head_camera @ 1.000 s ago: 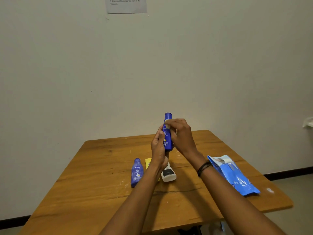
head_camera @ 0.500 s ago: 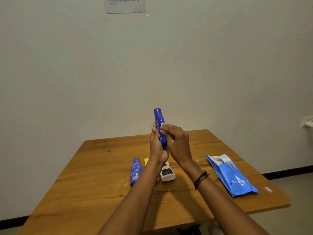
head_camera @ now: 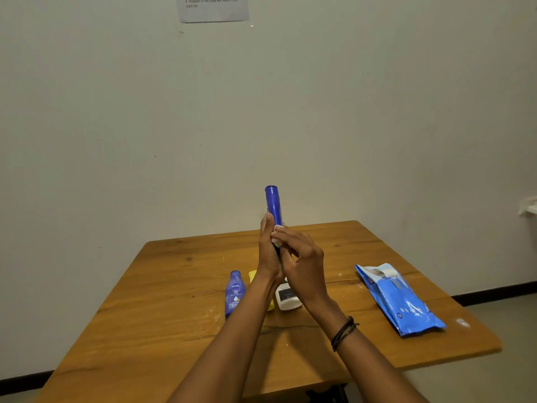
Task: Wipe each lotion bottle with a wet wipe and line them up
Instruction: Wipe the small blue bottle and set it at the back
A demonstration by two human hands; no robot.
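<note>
Held blue bottle (head_camera: 273, 205) is up in the air over the middle of the table (head_camera: 174, 286), near upright, one end pointing at the ceiling. Left hand (head_camera: 268, 251) grips its lower part, thumb lying up along the side. Right hand (head_camera: 305, 263) has fingers curled, pinching a white wet wipe (head_camera: 277, 228) against the bottle just above the left hand's grip. Dark cord bracelet (head_camera: 344, 333) on the right wrist.

On the table below the hands, close together: Nivea bottle (head_camera: 234, 292) on the left, yellow bottle (head_camera: 252, 276) beside it and mostly hidden by the left forearm, white bottle (head_camera: 287, 298) with a dark label to the right. Can't tell if these three touch. Blue wipes pack (head_camera: 398, 301) lies well apart near the table's right edge, flap peeled open at the far end.

Table is brown wood, grain visible, far edge against the wall (head_camera: 377, 112). Whitish smudges (head_camera: 215, 312) near the Nivea bottle, another by the right corner.

Wall is plain off-white. Printed paper sheet (head_camera: 213, 8) is stuck at the top, text mostly too small to read. Dark baseboard (head_camera: 494, 292) at the wall's foot, pale floor (head_camera: 511, 338) at right. White fixture (head_camera: 529, 206) is cut off at the right edge.
</note>
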